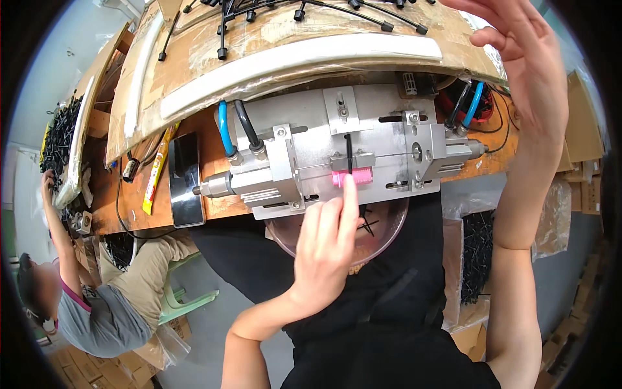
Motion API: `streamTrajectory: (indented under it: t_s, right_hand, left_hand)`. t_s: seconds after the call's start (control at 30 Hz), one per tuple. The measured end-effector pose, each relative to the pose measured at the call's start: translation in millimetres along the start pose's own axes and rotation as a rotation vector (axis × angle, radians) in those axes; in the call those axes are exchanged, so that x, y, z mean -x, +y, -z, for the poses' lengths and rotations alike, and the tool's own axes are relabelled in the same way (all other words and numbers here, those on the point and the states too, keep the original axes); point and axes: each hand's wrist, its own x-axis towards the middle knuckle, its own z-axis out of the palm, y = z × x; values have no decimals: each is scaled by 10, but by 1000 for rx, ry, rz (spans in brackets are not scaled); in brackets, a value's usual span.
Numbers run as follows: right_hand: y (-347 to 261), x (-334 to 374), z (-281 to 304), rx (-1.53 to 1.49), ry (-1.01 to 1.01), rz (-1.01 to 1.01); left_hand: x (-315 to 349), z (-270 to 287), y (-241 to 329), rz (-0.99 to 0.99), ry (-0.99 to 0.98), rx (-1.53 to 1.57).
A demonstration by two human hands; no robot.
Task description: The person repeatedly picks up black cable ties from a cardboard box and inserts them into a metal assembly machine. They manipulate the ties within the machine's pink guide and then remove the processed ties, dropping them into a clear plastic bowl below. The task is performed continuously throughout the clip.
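My left hand (324,249) reaches over the front of a metal fixture (382,139), its index finger stretched out and the other fingers loosely bent. The fingertip meets the lower end of a thin black plastic rod (349,152). That rod stands across a small metal holder (364,159) in the middle of the fixture, beside a pink block (364,176). Raised at the upper right, my right hand (528,65) has its fingers apart and holds nothing. Its fingertips are partly cut off by the picture's top edge.
Cardboard (272,84) behind the fixture carries several black rods with caps (253,14). A phone (186,178) and a yellow packet (155,172) lie left. Blue tubes (225,129) rise from the fixture. Below sits a clear bowl (382,243). Another person (113,318) works at left.
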Motion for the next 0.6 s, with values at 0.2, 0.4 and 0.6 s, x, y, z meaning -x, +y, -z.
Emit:
streamTrajectory:
  t_s: [0.2, 0.4, 0.6]
  right_hand:
    - [78, 88, 553, -3, -70, 11]
    - [-105, 1035, 17, 82, -108, 63]
    - [130, 1934, -263, 370, -288, 72]
  left_hand:
    - [-30, -135, 129, 67, -42, 13]
    - [6, -173, 99, 106, -48, -35]
    - [-46, 258, 180, 136, -72, 94]
